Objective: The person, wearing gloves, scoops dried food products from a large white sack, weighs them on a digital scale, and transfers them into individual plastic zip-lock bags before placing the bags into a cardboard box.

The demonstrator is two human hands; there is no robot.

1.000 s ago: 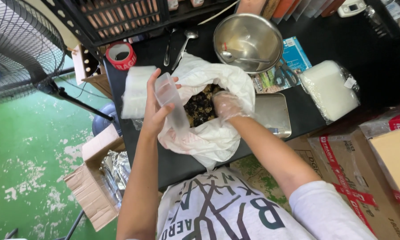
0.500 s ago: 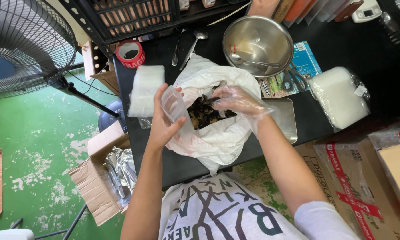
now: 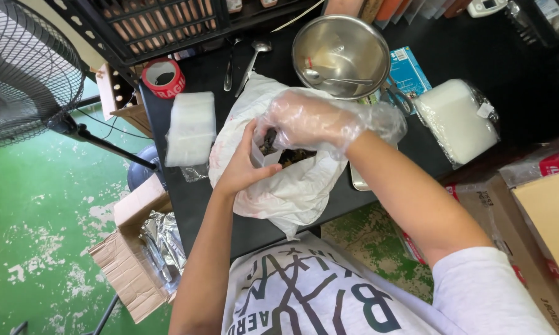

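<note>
Plastic-gloved right hand [image 3: 313, 118] curls into the white bag [image 3: 292, 186] on the worktop [image 3: 192, 205], pinching dark pieces; bare left hand [image 3: 242, 167] grips a small clear pouch [image 3: 259, 154] at the bag's mouth, steadying it.

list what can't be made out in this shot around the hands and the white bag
Head view only:
- Dark contents of the white bag: mostly covered by the gloved right hand.
- Small clear container in the left hand: largely hidden by both hands.
- Fan: cut off by the left edge.
</note>
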